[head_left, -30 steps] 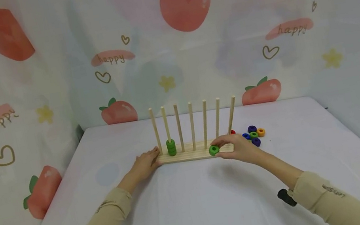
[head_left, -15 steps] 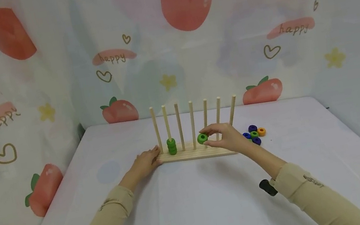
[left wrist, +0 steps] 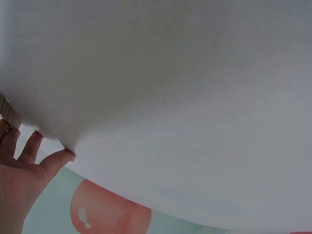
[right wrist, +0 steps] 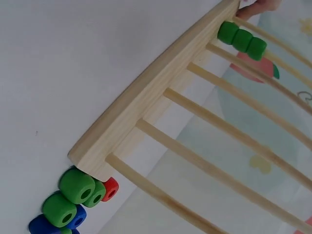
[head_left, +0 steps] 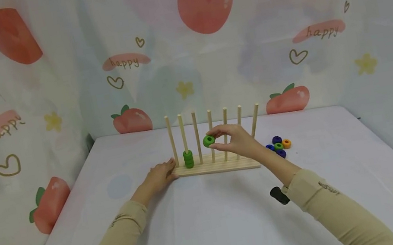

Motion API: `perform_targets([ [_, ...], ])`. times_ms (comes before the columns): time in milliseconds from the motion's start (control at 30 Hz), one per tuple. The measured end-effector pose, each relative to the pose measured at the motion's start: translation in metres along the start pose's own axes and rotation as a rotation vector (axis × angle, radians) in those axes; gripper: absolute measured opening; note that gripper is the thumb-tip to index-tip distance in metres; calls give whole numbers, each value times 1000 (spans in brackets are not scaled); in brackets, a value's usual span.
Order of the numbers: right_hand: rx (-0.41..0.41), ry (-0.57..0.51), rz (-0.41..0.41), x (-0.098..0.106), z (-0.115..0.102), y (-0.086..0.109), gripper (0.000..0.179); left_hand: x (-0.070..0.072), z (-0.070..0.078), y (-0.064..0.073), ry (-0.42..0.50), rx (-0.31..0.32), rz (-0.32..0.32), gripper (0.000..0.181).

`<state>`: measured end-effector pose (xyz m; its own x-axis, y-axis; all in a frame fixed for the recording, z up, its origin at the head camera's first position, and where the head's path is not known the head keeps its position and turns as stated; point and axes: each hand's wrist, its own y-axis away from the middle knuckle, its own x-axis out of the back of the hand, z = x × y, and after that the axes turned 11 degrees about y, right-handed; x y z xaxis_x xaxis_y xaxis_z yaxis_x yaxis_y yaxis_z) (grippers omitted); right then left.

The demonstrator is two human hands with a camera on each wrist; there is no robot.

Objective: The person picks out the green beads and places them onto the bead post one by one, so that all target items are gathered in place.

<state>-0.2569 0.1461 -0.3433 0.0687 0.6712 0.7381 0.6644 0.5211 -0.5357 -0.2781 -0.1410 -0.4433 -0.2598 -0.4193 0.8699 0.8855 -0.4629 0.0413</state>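
A wooden peg rack [head_left: 216,165] with several upright pegs stands on the white table. Three green beads [head_left: 188,159] are stacked on its second peg from the left. My right hand [head_left: 238,139] pinches another green bead [head_left: 208,141] between thumb and fingers, raised above the base in front of the middle pegs. That bead is outside the right wrist view. My left hand [head_left: 157,178] rests against the rack's left end. In the left wrist view, its fingers are spread and loosely extended, with some fingertips touching the wooden end [left wrist: 9,113].
Loose beads lie beside the rack's right end, including an orange bead [head_left: 286,143], purple beads [head_left: 277,140], a red bead [right wrist: 110,188] and green beads [right wrist: 59,208]. A printed fabric backdrop [head_left: 179,68] rises behind the table.
My right hand has carried the green bead up and leftward from the base's front right part to in front of the middle pegs. My left hand stays at the rack's left end.
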Motion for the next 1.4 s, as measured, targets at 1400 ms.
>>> perform_targets([
  [1400, 122, 36, 119, -1, -33, -80, 29, -2, -4, -1, 38, -16, 44, 56],
])
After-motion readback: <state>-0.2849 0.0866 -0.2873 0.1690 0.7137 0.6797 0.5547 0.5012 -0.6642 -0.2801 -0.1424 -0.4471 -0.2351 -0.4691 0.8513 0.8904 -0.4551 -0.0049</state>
